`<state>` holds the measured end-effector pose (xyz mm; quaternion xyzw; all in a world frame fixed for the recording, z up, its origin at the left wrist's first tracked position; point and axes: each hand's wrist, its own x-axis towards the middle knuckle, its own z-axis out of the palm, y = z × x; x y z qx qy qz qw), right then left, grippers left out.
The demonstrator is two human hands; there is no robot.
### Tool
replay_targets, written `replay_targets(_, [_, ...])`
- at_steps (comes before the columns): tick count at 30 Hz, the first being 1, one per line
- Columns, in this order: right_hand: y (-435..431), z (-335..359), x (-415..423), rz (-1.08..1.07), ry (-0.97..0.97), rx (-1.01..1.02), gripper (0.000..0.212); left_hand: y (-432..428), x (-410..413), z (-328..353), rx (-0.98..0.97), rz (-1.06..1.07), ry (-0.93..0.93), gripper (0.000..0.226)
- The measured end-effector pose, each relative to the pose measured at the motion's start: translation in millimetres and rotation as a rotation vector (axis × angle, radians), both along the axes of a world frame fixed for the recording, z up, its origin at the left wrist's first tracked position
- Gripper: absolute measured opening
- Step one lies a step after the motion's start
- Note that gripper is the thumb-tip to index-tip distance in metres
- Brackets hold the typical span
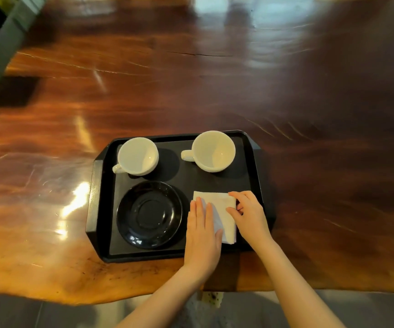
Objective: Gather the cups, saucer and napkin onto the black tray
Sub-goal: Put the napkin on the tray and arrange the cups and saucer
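Note:
A black tray [97,192] lies on the wooden table near its front edge. Two empty white cups stand upright at the tray's back: one at the left [137,156], one at the right [212,151]. A black saucer [149,214] sits at the tray's front left. A folded white napkin [219,207] lies at the front right of the tray. My left hand [203,235] rests flat on the napkin's left part, fingers extended. My right hand [248,214] touches the napkin's right edge with bent fingers; whether it pinches the paper is unclear.
The glossy wooden table [191,91] stretches far beyond the tray. Its wavy front edge runs just below the tray, with grey floor beneath. A grey post stands at the upper left.

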<state>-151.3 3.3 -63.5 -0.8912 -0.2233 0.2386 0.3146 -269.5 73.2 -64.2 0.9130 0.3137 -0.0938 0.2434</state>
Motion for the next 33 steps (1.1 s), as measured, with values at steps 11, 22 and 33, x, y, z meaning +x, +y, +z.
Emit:
replay_targets(11, [3.9,2.4,-3.5,0.004,-0.115,0.086,0.029,-7.9,0.2,-6.1,0.126,-0.033,-0.083,0.069])
replay_targets(22, [10.7,-2.4,13.7,0.061,-0.083,0.1,0.023,-9.3,8.4,-8.1,0.077,0.015,-0.053,0.068])
replay_targets(33, [21.1,-20.8,13.9,-0.018,-0.272,-0.042,0.031,-7.9,16.5,-16.6,0.087,0.02,-0.028,0.067])
